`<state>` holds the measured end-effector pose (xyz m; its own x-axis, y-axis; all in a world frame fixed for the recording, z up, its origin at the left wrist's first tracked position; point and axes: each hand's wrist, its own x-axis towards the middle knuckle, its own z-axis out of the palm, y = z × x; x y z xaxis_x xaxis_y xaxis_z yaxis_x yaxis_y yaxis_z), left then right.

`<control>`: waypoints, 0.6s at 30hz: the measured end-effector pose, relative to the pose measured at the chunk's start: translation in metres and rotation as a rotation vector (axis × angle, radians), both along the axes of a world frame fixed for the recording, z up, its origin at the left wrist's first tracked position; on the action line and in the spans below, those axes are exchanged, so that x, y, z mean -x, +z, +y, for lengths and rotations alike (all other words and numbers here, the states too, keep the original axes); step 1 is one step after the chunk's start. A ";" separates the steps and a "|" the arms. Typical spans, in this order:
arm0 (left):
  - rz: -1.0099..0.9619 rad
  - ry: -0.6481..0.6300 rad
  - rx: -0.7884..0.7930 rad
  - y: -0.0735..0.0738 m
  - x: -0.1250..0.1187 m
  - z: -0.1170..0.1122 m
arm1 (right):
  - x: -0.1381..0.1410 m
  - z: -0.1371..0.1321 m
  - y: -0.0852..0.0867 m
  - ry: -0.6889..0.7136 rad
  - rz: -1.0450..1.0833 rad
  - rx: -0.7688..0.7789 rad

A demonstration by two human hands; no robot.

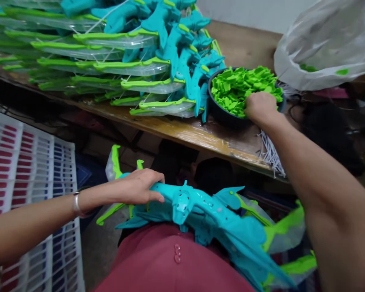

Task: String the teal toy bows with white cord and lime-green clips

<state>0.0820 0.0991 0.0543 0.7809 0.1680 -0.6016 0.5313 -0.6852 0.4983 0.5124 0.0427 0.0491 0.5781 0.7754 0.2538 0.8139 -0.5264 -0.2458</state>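
My left hand is closed around one end of a turquoise plastic winged toy, which lies across my lap. Lime green and clear plastic wing parts stick out on both of its sides. At the upper right, my right hand reaches into a dark bowl heaped with small lime green plastic pieces. Its fingers are curled down into the pile, and their tips are hidden, so whatever they pinch cannot be seen.
Stacked turquoise toys with green-edged clear wings fill the wooden bench at left. White strings hang over its edge near the bowl. A translucent plastic bag stands at upper right, and a white slatted crate at left.
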 end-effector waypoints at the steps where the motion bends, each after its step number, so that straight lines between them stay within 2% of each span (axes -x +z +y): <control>1: 0.007 0.044 0.064 0.001 0.002 -0.001 | 0.004 -0.003 0.005 -0.049 -0.017 0.047; 3: 0.017 0.099 0.192 0.003 0.006 -0.005 | 0.012 -0.011 0.015 -0.129 -0.069 0.132; 6: 0.015 0.114 0.335 0.002 0.011 -0.012 | 0.024 -0.025 0.027 -0.145 -0.146 0.189; 9: 0.021 0.147 0.371 -0.008 0.017 -0.021 | 0.024 -0.039 0.029 -0.094 -0.188 0.203; 11: -0.010 0.190 0.391 -0.018 0.020 -0.027 | 0.022 -0.046 0.026 -0.076 -0.182 0.153; 14: -0.084 0.293 0.546 -0.031 0.022 -0.036 | 0.033 -0.057 0.023 -0.017 -0.108 -0.100; 16: -0.069 0.362 0.757 -0.038 0.022 -0.042 | 0.060 -0.067 0.026 0.077 0.034 -0.361; 18: -0.031 0.386 0.945 -0.042 0.022 -0.047 | 0.101 -0.083 0.033 0.183 0.235 -0.574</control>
